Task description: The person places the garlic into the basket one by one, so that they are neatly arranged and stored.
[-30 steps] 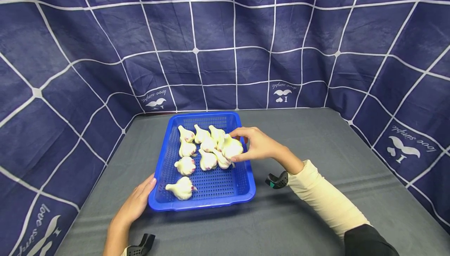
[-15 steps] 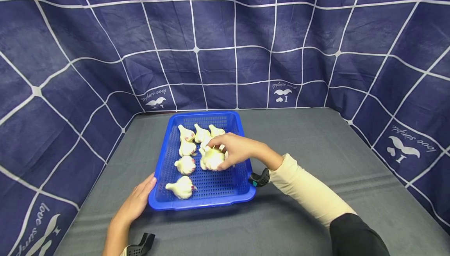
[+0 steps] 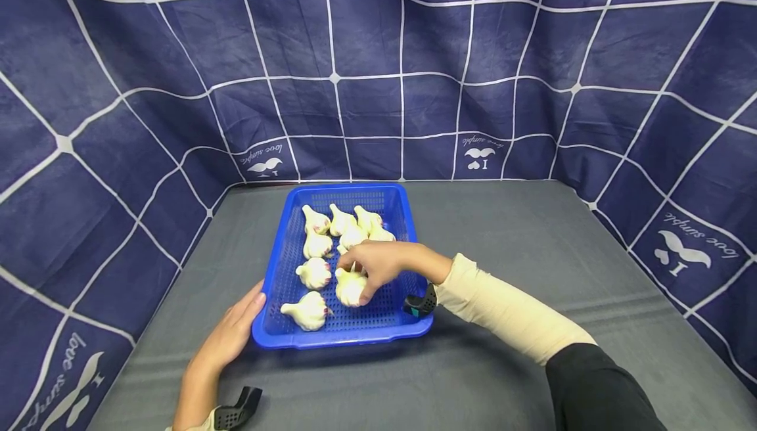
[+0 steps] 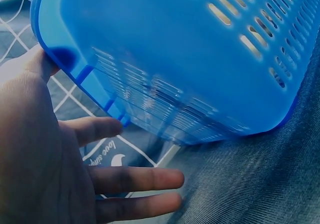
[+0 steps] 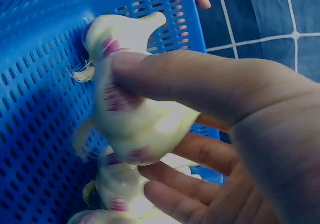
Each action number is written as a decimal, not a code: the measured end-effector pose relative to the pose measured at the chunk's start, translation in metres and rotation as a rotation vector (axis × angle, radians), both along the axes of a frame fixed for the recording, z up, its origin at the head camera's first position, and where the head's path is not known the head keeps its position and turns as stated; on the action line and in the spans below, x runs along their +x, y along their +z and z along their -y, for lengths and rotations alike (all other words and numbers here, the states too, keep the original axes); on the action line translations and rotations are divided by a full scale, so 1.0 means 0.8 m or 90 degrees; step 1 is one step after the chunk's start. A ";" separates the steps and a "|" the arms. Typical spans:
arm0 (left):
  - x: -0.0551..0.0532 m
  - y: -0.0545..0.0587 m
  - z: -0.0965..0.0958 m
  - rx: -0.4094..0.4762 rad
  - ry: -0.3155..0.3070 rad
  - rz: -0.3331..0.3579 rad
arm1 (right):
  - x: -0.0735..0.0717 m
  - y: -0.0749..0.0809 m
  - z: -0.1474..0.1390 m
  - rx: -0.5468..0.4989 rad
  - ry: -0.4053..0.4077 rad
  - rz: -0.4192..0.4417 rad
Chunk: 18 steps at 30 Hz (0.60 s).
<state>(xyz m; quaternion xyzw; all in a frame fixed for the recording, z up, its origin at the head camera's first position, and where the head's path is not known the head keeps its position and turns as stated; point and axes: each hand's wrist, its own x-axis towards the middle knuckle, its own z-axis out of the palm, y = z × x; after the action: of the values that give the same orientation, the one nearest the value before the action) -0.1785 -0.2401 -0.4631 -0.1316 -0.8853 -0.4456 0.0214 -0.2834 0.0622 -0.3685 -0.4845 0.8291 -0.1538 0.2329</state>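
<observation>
A blue perforated plastic basket (image 3: 343, 338) holds several white garlic bulbs with purple patches. My right hand (image 3: 384, 263) reaches in over its right side and grips a garlic bulb (image 3: 350, 288) low in the middle. In the right wrist view, the thumb presses on that bulb (image 5: 145, 119), fingers on its far side; another garlic bulb (image 5: 122, 31) shows just beyond it. My left hand (image 3: 227, 332) rests against the basket's left rim. From the left wrist view, one fingertip goes behind the rim while other fingers (image 4: 140, 180) extend nearly straight under it.
Left of the held bulb lie two garlic bulbs, one lower (image 3: 307, 313) and one above it (image 3: 315, 273). More bulbs (image 3: 342, 221) cluster toward the basket's back. A grey cloth (image 3: 491, 240) covers the table, backed by a navy gridded curtain (image 3: 426, 43).
My right hand has moved left and toward the near side, lower into the basket, gripping a garlic bulb in each frame. The left hand stays at the rim. The head view has shifted slightly.
</observation>
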 end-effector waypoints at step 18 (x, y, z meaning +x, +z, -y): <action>-0.003 -0.003 0.002 -0.014 0.037 -0.085 | 0.000 -0.025 0.018 0.112 0.038 -0.040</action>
<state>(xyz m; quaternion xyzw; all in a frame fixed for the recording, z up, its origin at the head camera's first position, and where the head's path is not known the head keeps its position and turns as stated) -0.1807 -0.2415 -0.4651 -0.1356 -0.8900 -0.4255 0.0921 -0.2831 0.0480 -0.3882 -0.4910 0.8316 -0.0580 0.2530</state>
